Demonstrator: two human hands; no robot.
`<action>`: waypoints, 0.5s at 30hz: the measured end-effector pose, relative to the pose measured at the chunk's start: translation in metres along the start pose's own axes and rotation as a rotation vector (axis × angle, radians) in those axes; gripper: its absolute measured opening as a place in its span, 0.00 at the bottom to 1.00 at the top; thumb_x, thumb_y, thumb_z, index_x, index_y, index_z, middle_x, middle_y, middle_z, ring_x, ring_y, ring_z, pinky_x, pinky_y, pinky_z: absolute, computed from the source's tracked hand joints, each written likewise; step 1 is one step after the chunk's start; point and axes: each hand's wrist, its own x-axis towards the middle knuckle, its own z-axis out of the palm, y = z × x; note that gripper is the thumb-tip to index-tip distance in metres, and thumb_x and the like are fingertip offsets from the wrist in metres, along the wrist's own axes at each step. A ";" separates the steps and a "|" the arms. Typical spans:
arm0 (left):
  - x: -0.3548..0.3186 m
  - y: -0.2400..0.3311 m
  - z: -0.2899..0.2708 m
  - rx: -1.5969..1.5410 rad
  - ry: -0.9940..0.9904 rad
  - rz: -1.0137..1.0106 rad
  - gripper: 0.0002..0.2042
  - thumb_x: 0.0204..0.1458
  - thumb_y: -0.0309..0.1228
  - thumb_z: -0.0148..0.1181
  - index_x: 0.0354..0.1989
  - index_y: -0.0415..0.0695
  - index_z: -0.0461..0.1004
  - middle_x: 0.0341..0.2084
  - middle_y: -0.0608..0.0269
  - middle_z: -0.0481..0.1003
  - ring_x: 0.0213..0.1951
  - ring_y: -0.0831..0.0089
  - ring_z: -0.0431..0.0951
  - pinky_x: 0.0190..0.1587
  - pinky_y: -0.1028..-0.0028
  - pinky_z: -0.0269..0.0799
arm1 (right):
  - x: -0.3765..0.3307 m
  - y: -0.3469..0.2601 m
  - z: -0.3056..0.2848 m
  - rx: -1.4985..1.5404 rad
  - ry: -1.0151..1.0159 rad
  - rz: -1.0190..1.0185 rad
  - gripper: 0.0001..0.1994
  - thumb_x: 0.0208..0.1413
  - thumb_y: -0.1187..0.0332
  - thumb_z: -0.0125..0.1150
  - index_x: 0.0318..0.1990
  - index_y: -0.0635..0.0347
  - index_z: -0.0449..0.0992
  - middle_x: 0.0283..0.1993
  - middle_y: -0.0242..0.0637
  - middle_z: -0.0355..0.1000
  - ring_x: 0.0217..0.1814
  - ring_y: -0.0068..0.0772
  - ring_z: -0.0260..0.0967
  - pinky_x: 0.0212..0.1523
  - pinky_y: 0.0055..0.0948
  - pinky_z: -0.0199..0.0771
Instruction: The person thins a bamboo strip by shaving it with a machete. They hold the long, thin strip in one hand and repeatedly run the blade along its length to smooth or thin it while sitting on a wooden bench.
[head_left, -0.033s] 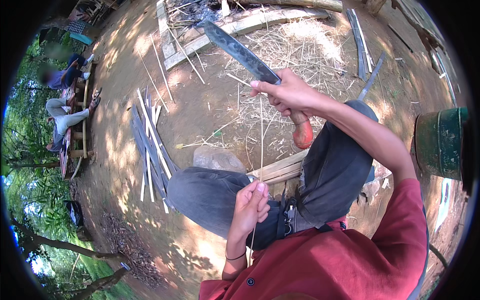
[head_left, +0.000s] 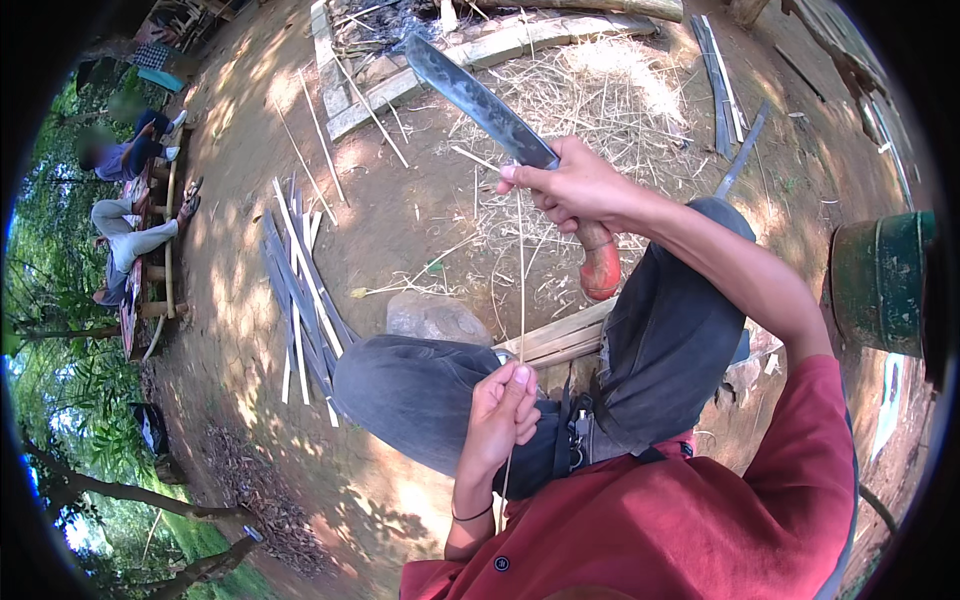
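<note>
My right hand [head_left: 575,190] grips a long machete [head_left: 480,100] by its orange-red handle [head_left: 600,270], the dark blade pointing up and to the left. A thin bamboo strip [head_left: 521,290] runs straight down from that hand to my left hand [head_left: 500,405], which pinches it between thumb and fingers above my lap. The blade's base meets the strip's upper end at my right fingers. My knees in grey trousers [head_left: 420,390] spread below both hands.
A bundle of split bamboo slats [head_left: 300,290] lies on the dirt to the left, next to a grey stone [head_left: 435,318]. Flat bamboo pieces [head_left: 560,335] rest between my knees. A green drum [head_left: 885,280] stands at right. Two people [head_left: 125,200] sit far left.
</note>
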 end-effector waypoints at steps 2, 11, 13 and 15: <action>0.001 -0.002 0.000 0.018 -0.026 -0.002 0.15 0.67 0.40 0.42 0.32 0.42 0.64 0.12 0.77 0.48 0.13 0.88 0.45 0.14 0.82 0.39 | 0.000 0.005 -0.001 0.052 -0.043 -0.037 0.14 0.62 0.60 0.57 0.40 0.66 0.77 0.18 0.24 0.60 0.14 0.13 0.56 0.14 0.18 0.58; 0.032 0.052 0.030 -0.031 -0.092 0.218 0.13 0.68 0.36 0.40 0.37 0.40 0.66 0.13 0.78 0.47 0.13 0.88 0.45 0.15 0.82 0.40 | -0.031 -0.004 0.017 0.171 -0.269 0.047 0.16 0.63 0.59 0.57 0.43 0.66 0.77 0.15 0.18 0.50 0.12 0.12 0.46 0.12 0.19 0.49; 0.036 0.061 0.034 -0.015 -0.048 0.237 0.13 0.68 0.37 0.40 0.38 0.41 0.66 0.12 0.79 0.46 0.12 0.88 0.44 0.14 0.81 0.39 | -0.036 -0.003 0.021 0.044 -0.256 0.006 0.17 0.63 0.57 0.57 0.44 0.65 0.77 0.14 0.19 0.54 0.13 0.11 0.51 0.12 0.20 0.52; 0.038 0.067 0.033 -0.028 -0.005 0.237 0.13 0.68 0.37 0.40 0.38 0.41 0.66 0.11 0.79 0.46 0.12 0.88 0.43 0.14 0.81 0.38 | -0.042 -0.004 0.022 -0.142 -0.206 -0.038 0.17 0.62 0.57 0.58 0.46 0.65 0.77 0.13 0.21 0.57 0.13 0.11 0.56 0.13 0.20 0.53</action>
